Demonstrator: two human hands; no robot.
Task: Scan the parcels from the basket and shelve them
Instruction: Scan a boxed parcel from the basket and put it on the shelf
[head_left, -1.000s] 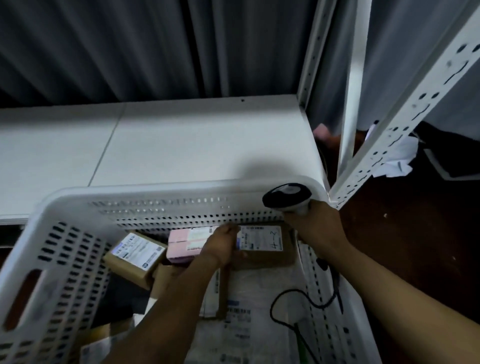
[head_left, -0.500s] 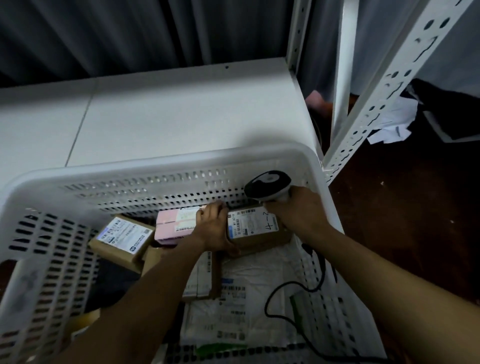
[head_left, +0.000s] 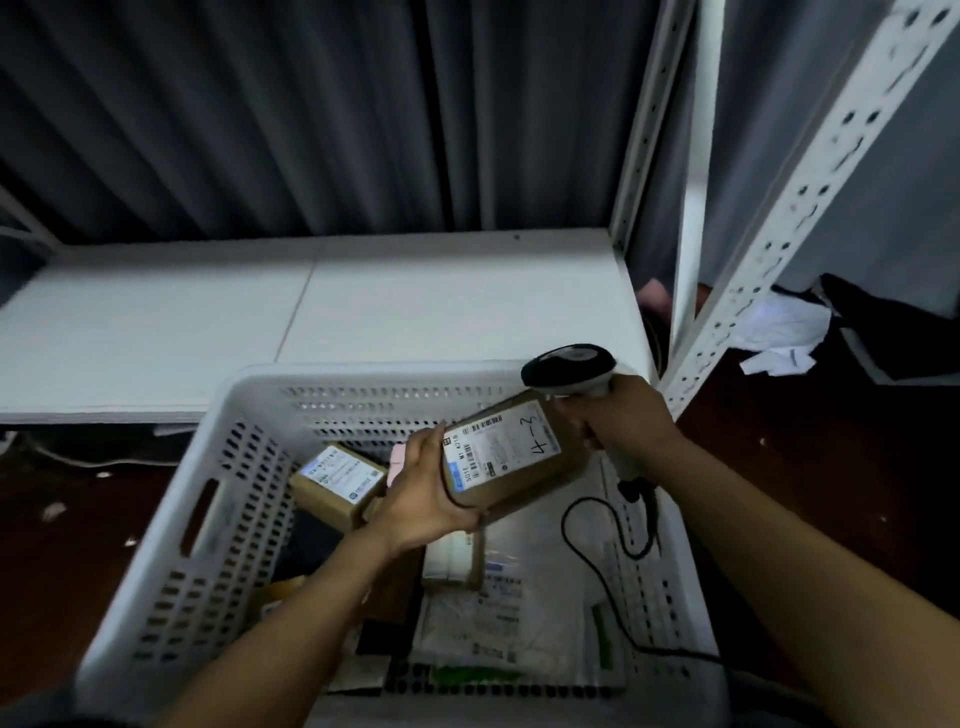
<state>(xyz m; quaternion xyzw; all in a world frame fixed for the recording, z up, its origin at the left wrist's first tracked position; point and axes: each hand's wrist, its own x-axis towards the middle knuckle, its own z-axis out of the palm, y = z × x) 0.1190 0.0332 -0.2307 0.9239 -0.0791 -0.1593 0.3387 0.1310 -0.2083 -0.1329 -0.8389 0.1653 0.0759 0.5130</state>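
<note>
The left hand (head_left: 423, 499) grips the brown parcel (head_left: 511, 457) above the basket (head_left: 228, 499), right hand (head_left: 621, 415) clasps the scanner (head_left: 569, 366); scanning seems next.

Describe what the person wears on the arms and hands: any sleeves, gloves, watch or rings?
The left forearm and the right forearm are bare up to the frame's edge; no sleeve shows. The left hand and the right hand wear no gloves. No watch, bracelet or ring is visible on either wrist or hand.
</note>
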